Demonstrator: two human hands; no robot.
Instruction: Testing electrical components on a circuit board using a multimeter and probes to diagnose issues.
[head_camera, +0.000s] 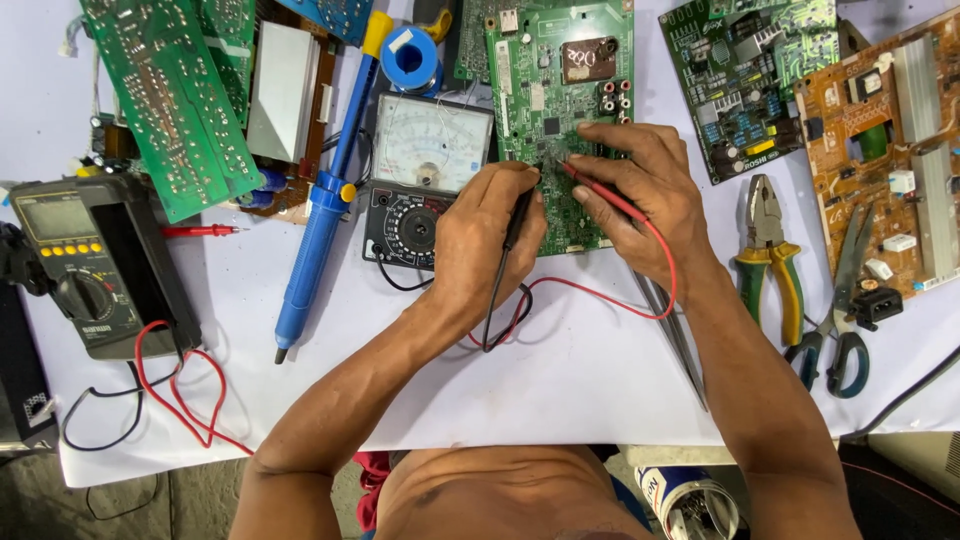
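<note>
Green printed circuit board (560, 120) lies flat at twelve o'clock on the white paper-covered table (560, 380), both hands on its lower half. The left hand (485, 245) is closed around a slim black test probe (517, 218), tip on the board; the right hand (640, 200) pinches a slim red test probe (598, 192) beside it. With the tips so near each other, a slip could bridge neighbouring solder points, I'd judge. The trailing red lead (590, 290) could snag a wrist. At ten o'clock sits the white-faced analogue meter (425, 180); at three, yellow-and-green-handled pliers (768, 250). No containers show.
</note>
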